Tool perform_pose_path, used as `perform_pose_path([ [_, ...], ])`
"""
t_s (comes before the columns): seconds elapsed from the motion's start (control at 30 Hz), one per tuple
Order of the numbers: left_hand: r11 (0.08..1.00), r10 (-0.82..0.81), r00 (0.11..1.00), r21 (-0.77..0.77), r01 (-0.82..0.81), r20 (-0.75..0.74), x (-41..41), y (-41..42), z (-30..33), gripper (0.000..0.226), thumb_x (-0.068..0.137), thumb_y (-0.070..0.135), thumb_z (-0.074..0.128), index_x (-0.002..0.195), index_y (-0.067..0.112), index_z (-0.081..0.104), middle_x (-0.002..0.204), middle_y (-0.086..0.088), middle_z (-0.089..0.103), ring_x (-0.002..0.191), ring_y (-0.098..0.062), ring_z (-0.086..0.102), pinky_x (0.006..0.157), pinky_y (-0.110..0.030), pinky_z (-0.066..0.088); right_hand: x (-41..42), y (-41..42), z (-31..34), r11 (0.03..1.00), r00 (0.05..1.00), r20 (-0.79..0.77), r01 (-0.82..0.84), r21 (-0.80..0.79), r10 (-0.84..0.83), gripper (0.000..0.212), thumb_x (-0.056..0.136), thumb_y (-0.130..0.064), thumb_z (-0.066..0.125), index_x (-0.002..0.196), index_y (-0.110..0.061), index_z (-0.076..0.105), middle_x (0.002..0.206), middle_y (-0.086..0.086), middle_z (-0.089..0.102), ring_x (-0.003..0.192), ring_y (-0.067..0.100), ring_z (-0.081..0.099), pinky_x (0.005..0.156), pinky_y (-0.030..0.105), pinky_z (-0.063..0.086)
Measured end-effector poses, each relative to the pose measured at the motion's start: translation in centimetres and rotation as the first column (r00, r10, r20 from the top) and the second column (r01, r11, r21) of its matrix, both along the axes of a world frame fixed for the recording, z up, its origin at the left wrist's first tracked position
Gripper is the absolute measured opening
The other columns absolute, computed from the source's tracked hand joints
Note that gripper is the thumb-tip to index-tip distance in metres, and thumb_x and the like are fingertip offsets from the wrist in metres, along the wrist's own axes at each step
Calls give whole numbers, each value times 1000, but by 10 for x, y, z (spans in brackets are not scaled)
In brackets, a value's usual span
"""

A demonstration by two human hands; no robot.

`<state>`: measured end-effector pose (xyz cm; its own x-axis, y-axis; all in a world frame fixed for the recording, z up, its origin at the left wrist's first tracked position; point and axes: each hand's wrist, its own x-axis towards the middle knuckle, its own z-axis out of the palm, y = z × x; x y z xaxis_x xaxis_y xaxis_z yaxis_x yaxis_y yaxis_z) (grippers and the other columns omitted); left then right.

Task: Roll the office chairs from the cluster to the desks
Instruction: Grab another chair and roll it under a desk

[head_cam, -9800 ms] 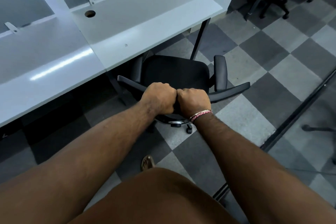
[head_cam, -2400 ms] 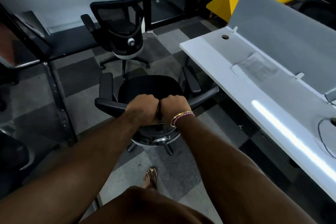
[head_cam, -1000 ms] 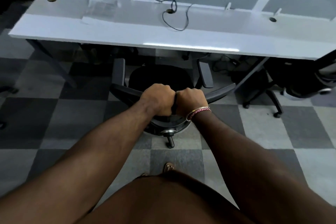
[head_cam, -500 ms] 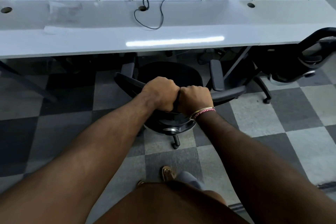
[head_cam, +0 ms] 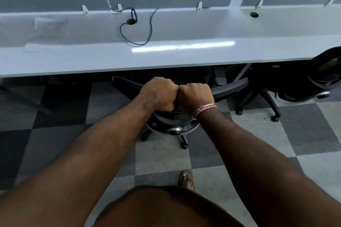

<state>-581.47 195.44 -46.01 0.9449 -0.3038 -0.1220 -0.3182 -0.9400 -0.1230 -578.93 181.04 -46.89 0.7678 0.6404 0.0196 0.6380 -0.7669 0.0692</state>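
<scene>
we grip the top of the office chair's backrest (head_cam: 228, 89) with left hand (head_cam: 160, 94) and right hand (head_cam: 196, 97), fingers curled tight, knuckles touching; its seat sits under the white table (head_cam: 184, 55), a second chair (head_cam: 324, 83) parked just right

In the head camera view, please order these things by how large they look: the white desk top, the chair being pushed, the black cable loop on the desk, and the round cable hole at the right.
1. white desk top, by far
2. pushed chair, partly hidden under the desk
3. black cable loop
4. round cable hole

Distance from the camera differs, so this is apparent size only.
</scene>
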Motion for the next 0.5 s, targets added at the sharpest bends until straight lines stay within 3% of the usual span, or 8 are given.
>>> perform_pose_path([
  [0.2,996,85,996,-16,-85,26,64,-47,-6,21,78,43,63,77,27,50,82,0,70,74,-29,68,60,-34,42,80,-42,5,995,995,-43,-97,-30,95,12,82,-31,56,79,-21,63,81,2,69,76,32,68,59,30,37],
  [0.5,986,163,985,-16,-164,-59,125,-45,3,18,78,40,65,83,24,58,81,1,67,72,-28,64,67,-35,50,143,-42,2,989,989,-21,-143,45,144,16,84,-32,56,82,-20,65,81,3,71,74,32,69,59,31,36],
])
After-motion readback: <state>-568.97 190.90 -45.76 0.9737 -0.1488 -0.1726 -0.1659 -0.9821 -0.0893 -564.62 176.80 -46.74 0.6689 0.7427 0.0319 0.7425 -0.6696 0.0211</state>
